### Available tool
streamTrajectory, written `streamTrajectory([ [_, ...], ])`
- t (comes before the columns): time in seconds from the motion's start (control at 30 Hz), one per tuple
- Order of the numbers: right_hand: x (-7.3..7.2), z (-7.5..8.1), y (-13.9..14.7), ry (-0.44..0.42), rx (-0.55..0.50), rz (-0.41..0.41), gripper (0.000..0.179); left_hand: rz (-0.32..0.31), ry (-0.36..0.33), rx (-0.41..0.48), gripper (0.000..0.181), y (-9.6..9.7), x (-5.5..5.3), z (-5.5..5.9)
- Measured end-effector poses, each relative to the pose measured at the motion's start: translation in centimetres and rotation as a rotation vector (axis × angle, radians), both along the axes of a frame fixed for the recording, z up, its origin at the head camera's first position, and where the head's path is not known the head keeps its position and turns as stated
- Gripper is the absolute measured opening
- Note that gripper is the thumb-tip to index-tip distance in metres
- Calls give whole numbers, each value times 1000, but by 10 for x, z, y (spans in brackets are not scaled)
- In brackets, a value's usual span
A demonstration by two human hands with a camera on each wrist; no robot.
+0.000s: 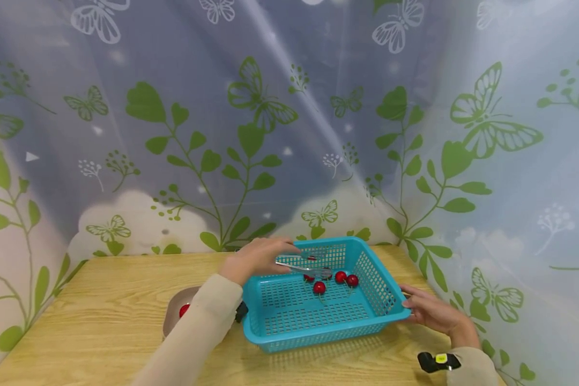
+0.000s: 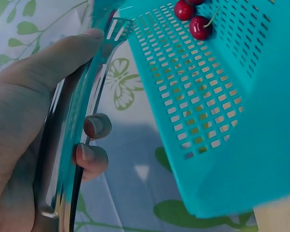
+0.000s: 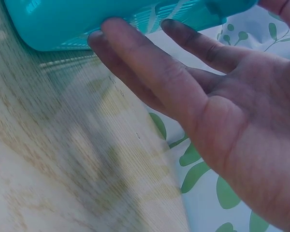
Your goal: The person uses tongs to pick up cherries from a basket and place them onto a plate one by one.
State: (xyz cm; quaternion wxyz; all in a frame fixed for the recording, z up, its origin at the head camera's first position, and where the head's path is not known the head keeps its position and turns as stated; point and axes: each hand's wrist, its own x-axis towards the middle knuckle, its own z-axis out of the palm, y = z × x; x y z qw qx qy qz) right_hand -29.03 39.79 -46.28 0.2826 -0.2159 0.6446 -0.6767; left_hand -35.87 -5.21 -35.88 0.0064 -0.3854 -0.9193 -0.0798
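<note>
My left hand (image 1: 260,257) grips metal tongs (image 1: 296,267), thumb on one arm and fingertips round the other. Their slotted ends reach over the far part of a turquoise plastic basket (image 1: 294,335). Several red cherries with stems lie in the basket, one nearest cherry (image 1: 319,288) apart from the rest. Whether a cherry sits between the tongs' ends, I cannot tell. On the basket's right side, my right hand (image 1: 431,310) holds the rim, thumb on top. In the right wrist view its fingers (image 3: 154,72) extend along the basket's outer side and underside.
Left of the basket, partly behind my left sleeve, stands a brownish bowl (image 1: 171,313) with a red cherry (image 1: 184,310) visible inside. All stand on a wood-grain table (image 1: 111,305). A patterned curtain (image 1: 289,161) with leaves and butterflies rises behind the table and at both sides.
</note>
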Motion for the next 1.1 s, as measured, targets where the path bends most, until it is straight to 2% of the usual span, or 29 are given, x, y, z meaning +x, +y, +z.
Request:
streamTrajectory([
  [0.1, 0, 1, 0, -1, 3, 1, 69, 7, 0, -25, 51, 7, -2, -1],
  [0.3, 0, 1, 2, 5, -6, 16, 67, -59, 78, -31, 48, 28, -3, 2],
  [0.43, 1, 2, 2, 16, -4, 8, 71, -50, 72, -62, 47, 44, -5, 2],
  [0.7, 3, 4, -3, -7, 2, -5, 79, -29, 65, -144, 49, 69, -14, -10],
  [0.8, 3, 5, -3, 3, 2, -6, 77, -47, 100, -168, 48, 76, -17, -15],
  [0.93, 3, 4, -1, -1, -5, -5, 73, -56, 135, -200, 51, 82, -22, -25],
  [1.1, 2, 2, -1, -5, -15, 4, 70, -44, 134, -208, 53, 89, -25, -39],
])
